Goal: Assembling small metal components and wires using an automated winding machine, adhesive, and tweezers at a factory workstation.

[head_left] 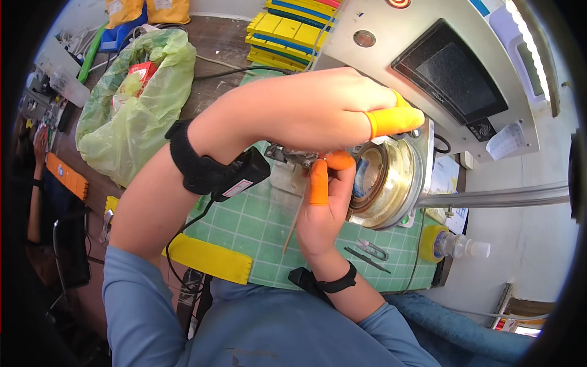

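Note:
My left hand (342,101) reaches across over a bench machine, its palm turned away from view. Yellow finger cots cover two digits, which lie close together beside the machine's round brass-coloured drum (391,177); whatever they grip is hidden. Below it, my right hand (324,211) wears orange finger cots. Its thumb and a finger pinch at a small metal fixture (293,156) left of the drum. What sits between these fingertips is too small to name. A black strap with a box (247,174) and cable circles my left wrist. Another black strap (336,280) is on the right wrist.
A green gridded mat (263,235) lies under the machine, with small thread snips (372,248), black tweezers (365,260) and a yellow strip (208,257). A control panel (449,70) stands behind. Left are a green plastic bag (134,134) and another person's arm (35,196). A bottle (455,246) stands right.

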`<state>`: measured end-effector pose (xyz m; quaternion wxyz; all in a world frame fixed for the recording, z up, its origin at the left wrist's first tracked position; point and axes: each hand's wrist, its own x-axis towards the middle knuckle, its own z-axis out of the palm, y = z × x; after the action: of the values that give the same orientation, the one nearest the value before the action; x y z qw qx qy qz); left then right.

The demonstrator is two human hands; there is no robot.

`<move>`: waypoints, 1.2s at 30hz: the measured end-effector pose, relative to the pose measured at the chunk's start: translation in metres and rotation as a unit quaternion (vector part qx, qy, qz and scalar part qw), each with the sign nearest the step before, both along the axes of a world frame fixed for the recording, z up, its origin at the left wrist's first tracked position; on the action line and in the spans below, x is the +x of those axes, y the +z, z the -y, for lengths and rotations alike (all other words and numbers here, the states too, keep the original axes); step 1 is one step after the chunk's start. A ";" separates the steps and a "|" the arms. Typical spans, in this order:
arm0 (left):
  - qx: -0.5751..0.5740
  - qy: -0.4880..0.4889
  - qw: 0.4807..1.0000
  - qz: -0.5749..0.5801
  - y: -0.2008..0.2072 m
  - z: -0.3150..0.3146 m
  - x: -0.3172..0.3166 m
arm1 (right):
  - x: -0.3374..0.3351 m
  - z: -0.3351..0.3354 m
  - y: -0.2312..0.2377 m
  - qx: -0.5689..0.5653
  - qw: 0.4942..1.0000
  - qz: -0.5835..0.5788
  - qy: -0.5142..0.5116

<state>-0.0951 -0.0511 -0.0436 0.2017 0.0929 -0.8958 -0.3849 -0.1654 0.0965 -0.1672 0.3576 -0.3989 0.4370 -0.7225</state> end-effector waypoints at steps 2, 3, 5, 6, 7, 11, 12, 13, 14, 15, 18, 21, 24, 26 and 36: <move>-0.087 -0.024 0.994 -0.069 -0.007 0.001 -0.007 | 0.001 -0.001 0.000 0.007 1.000 0.028 0.007; -0.087 -0.023 0.994 -0.069 -0.010 0.002 -0.008 | 0.002 0.000 0.001 0.014 0.998 0.056 0.011; 0.043 -0.041 0.997 -0.038 -0.003 -0.002 -0.010 | 0.004 0.003 0.003 0.024 0.997 0.075 0.000; 0.043 -0.041 0.998 -0.038 -0.001 0.001 -0.005 | 0.006 0.006 0.005 0.034 0.995 0.096 -0.011; 0.069 -0.037 0.997 -0.016 -0.001 0.005 0.002 | 0.006 0.009 0.006 0.035 0.995 0.096 -0.009; 0.076 -0.058 0.995 -0.010 -0.008 0.022 0.039 | 0.002 0.026 0.001 0.113 0.981 0.152 -0.031; -0.016 -0.078 0.994 -0.069 -0.017 0.028 0.036 | 0.001 0.030 -0.002 0.146 0.981 0.118 -0.059; -0.026 -0.079 0.995 -0.058 -0.024 0.033 0.035 | 0.002 0.032 -0.001 0.119 0.982 0.137 -0.046; -0.049 -0.085 0.994 -0.049 -0.028 0.035 0.029 | -0.003 0.034 0.002 0.092 0.982 0.160 -0.034; -0.009 -0.115 0.993 -0.009 -0.032 0.036 0.024 | -0.008 0.037 0.000 0.087 0.982 0.167 -0.016; -0.004 -0.133 0.991 0.033 -0.037 0.037 0.014 | -0.026 0.034 -0.015 0.068 0.983 0.172 -0.015; -0.157 -0.072 0.983 -0.058 -0.039 0.032 0.028 | -0.032 0.030 -0.023 0.051 0.982 0.175 0.038; -0.265 0.040 0.963 0.036 -0.006 -0.005 0.065 | -0.021 0.023 -0.014 0.034 0.983 0.178 0.041; -0.231 0.020 0.973 -0.004 -0.005 -0.027 0.083 | -0.014 0.014 -0.011 0.017 0.982 0.174 0.070; 0.198 -0.017 0.975 -0.096 -0.064 -0.099 0.093 | -0.007 -0.019 0.006 0.039 0.987 0.144 0.061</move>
<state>-0.0020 0.0482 -0.1076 0.2581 0.0784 -0.7796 -0.5652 -0.1728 0.1155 -0.1612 0.4755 -0.3018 0.3840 -0.7317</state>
